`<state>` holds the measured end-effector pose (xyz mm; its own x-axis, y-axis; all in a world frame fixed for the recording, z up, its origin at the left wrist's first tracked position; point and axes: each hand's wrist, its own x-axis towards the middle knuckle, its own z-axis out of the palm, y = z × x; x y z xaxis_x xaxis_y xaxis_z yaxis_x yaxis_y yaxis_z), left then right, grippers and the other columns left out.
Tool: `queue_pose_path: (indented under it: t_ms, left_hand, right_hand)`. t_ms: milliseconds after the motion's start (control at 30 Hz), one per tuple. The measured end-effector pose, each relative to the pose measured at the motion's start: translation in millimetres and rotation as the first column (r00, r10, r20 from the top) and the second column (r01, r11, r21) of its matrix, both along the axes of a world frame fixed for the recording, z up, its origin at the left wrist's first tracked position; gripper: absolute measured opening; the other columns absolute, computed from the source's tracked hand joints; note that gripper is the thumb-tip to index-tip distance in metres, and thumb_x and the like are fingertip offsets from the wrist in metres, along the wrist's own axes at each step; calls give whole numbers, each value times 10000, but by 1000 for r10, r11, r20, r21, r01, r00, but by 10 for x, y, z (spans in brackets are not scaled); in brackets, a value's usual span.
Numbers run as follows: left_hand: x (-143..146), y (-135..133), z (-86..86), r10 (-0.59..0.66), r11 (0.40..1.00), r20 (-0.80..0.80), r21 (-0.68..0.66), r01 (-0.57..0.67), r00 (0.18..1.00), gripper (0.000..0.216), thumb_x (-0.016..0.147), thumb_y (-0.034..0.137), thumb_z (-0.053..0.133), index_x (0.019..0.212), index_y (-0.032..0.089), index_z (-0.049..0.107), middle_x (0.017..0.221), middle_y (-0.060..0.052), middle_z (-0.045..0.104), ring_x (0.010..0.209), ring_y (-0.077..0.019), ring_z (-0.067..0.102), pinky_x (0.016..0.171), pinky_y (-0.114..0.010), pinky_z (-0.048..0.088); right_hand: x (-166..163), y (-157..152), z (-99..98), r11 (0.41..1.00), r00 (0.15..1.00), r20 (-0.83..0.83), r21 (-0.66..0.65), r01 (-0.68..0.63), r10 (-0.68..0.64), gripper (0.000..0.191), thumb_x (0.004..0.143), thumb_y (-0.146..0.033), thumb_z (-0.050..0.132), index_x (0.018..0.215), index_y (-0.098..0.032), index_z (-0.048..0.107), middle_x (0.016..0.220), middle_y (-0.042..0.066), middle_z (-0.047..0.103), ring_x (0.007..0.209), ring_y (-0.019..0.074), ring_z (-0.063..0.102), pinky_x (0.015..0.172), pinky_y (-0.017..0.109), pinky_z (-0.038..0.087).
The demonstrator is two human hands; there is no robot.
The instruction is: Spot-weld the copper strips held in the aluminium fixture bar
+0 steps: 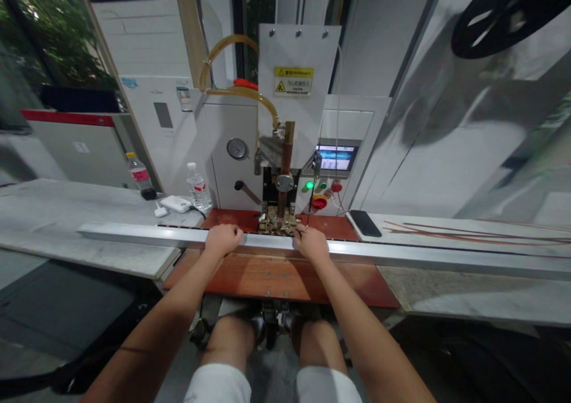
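Note:
My left hand point(223, 239) is closed, resting at the silver metal bar point(401, 252) just left of the machine's work head. On the other side of the head my right hand point(311, 242) is pinched closed over the bar's far edge. What either set of fingers holds is too small or hidden to make out. A thin dark strip point(178, 227) runs along the back of the bar. Between my hands stands the brass-coloured clamp point(279, 219) of the white machine point(300, 52), beneath an upright copper electrode point(286, 153). The long bar lies across the reddish-brown board point(267, 278).
A phone point(364, 223) and thin copper-coloured rods point(468, 232) lie to the right. On the left are a clear water bottle point(198, 186), a dark drink bottle point(140, 176) and a white charger point(176, 204). Control knobs and a lit screen point(335, 157) are on the machine front.

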<state>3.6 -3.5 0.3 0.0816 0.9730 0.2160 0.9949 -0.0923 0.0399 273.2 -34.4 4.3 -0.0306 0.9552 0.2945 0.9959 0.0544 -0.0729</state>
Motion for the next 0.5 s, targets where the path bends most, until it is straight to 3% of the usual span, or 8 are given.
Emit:
queue_pose_path:
  t_ms: [500]
  left_hand:
    - [-4, -5, -17, -7, 1000, -7, 28, 7, 1000, 496, 840, 399, 279, 844, 193, 730, 830, -130, 704, 813, -244, 651, 738, -317, 449]
  right_hand:
    - [2, -13, -8, 1000, 1000, -8, 14, 3, -3, 345, 930, -392, 334, 997, -247, 641, 905, 57, 695, 815, 167, 638, 688, 239, 394]
